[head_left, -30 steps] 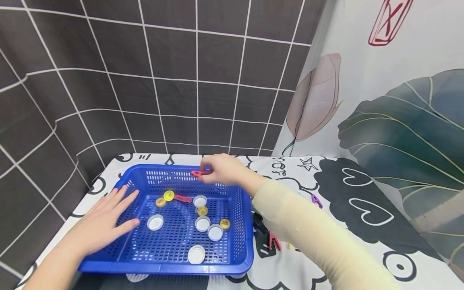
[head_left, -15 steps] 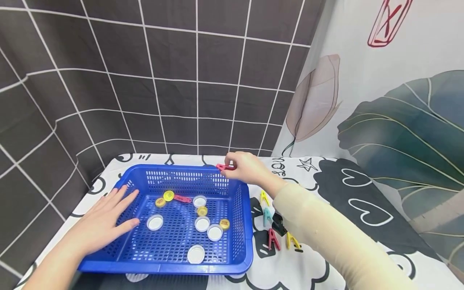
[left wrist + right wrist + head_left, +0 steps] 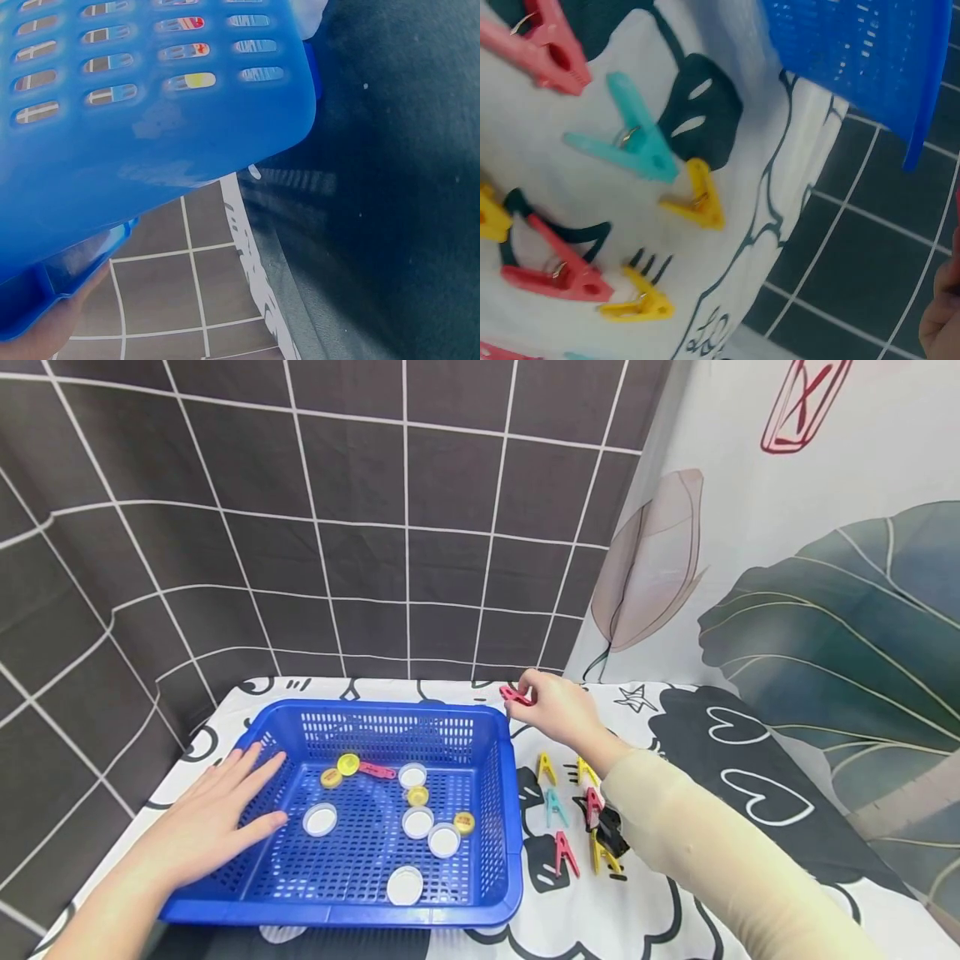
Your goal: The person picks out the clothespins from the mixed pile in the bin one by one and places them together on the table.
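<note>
My right hand (image 3: 558, 706) pinches a red clothespin (image 3: 514, 696) just past the back right corner of the blue basket (image 3: 337, 913). In the right wrist view, only part of that hand (image 3: 941, 315) shows at the right edge. My left hand (image 3: 213, 814) rests on the basket's left rim with its fingers straight and spread. Another red clothespin (image 3: 377, 771) lies inside the basket beside a yellow cap (image 3: 348, 765). On the cloth right of the basket are several clothespins, among them a teal one (image 3: 634, 139) and a yellow one (image 3: 546, 768).
Several white caps (image 3: 405, 886) and yellow caps (image 3: 464, 823) are scattered on the basket floor. A patterned white cloth (image 3: 637, 910) covers the table. Behind it hangs a dark, grid-patterned curtain (image 3: 360, 560).
My right hand has carried the red clothespin rightward from above the basket to beyond its back right corner. The left hand stays on the rim. More clothespins on the cloth have come into view.
</note>
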Demonstrator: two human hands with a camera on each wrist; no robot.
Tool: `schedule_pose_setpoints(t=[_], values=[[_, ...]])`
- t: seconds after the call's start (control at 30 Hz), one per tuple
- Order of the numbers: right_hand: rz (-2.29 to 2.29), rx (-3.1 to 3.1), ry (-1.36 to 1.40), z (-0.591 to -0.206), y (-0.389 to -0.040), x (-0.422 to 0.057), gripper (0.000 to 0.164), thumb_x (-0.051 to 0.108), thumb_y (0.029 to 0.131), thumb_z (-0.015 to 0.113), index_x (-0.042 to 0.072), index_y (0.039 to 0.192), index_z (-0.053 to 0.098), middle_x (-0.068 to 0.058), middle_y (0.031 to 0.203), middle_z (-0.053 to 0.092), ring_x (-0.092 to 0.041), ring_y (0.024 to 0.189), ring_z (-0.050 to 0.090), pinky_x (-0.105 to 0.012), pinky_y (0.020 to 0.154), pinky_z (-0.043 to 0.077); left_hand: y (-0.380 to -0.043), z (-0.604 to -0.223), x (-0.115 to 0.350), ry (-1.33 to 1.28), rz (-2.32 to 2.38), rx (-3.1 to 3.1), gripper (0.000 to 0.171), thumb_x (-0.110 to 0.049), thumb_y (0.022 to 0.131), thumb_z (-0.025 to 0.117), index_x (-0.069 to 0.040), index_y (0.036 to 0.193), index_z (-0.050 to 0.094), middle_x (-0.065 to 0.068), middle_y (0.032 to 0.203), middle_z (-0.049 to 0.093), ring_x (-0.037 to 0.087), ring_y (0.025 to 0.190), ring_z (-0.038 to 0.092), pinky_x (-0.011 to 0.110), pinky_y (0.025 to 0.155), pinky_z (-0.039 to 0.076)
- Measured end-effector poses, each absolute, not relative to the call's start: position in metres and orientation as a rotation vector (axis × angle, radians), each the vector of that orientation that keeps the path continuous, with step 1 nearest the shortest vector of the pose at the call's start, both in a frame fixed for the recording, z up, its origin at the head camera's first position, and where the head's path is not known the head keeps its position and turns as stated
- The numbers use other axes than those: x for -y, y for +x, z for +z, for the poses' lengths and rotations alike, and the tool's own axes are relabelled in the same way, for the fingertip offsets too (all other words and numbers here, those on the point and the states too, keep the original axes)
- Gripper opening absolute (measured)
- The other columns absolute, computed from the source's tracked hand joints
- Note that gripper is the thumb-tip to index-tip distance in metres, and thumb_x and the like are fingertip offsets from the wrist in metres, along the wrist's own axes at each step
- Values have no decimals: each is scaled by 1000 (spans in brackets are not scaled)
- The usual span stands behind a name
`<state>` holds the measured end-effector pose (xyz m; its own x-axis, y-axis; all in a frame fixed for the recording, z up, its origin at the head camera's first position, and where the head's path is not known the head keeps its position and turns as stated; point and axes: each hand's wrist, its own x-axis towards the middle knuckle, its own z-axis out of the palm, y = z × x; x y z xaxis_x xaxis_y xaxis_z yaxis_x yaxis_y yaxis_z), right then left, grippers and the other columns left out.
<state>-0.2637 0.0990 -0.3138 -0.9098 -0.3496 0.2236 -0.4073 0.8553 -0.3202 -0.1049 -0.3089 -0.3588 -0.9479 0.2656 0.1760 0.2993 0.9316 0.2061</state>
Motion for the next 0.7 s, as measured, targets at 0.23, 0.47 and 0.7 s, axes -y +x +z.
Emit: schedule_pose_setpoints(t=[0.23, 0.47, 0.7], values=[[524, 2830, 478, -323, -266, -125, 27, 39, 84, 62, 12, 92, 61, -1, 71, 60, -17, 56, 51, -28, 44, 39, -105, -358, 309, -434, -347, 2947, 73, -47, 90, 55, -8, 147, 30, 27, 150, 21, 46, 137, 14, 29, 109, -15], [530, 2893, 380, -333, -263, -152, 27, 38, 85, 61, 12, 91, 58, 0, 66, 56, -17, 55, 49, -28, 43, 37, -105, -357, 309, -437, -346, 2946, 73, -46, 90, 55, -7, 146, 31, 28, 149, 21, 46, 137, 14, 29, 109, -15], [522, 2968, 262, -344, -255, -179, 30, 39, 85, 60, 10, 94, 58, -1, 69, 56, -18, 57, 49, -29, 46, 36, -104, -358, 308, -442, -352, 2933, 72, -46, 90, 56, -6, 146, 33, 28, 148, 23, 46, 136, 16, 27, 109, -15]])
